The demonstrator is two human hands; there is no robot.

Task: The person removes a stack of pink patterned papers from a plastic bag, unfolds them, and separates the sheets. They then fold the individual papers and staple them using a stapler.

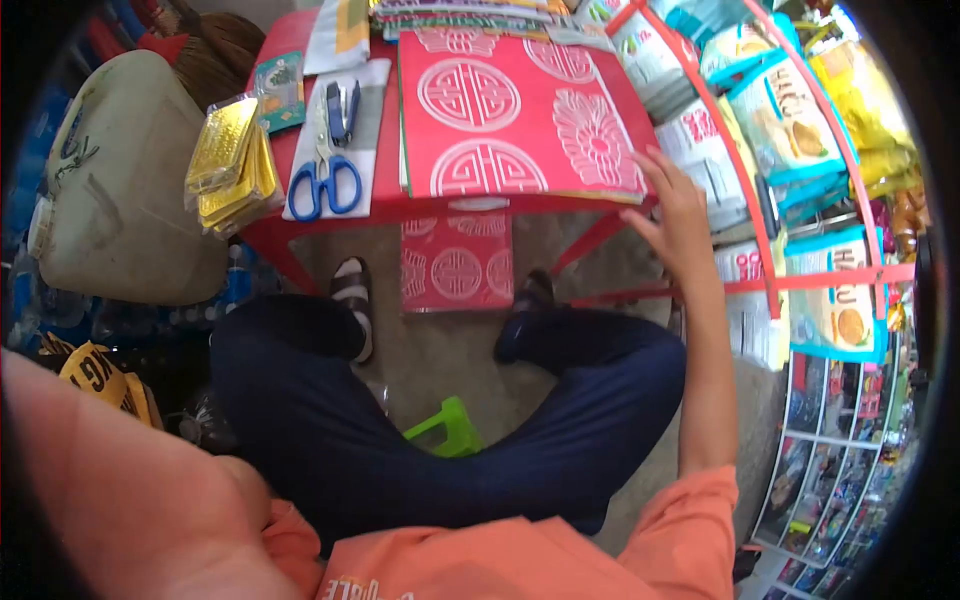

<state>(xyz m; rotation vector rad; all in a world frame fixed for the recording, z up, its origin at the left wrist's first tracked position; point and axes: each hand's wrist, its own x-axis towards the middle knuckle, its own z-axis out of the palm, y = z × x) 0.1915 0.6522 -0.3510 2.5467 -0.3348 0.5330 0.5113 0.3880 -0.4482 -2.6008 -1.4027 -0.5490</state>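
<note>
My right hand (675, 215) is at the right edge of the red table, its fingers apart beside the corner of a red patterned sheet (520, 115) with white designs. Very close to the camera at the lower left, a blurred part of my left hand (150, 480) shows; its fingers are out of sight. Blue-handled scissors (325, 180) and a dark blue stapler (343, 112) lie on a pale packet to the left of the sheet. Gold packets (232, 165) rest at the table's left corner.
Under the red table (380, 208) lies a red patterned stack (457, 262). A green stool (450, 430) shows between the legs. A pale plastic container (130, 190) stands at the left. On the right, a red rack (745, 180) holds snack bags (790, 115).
</note>
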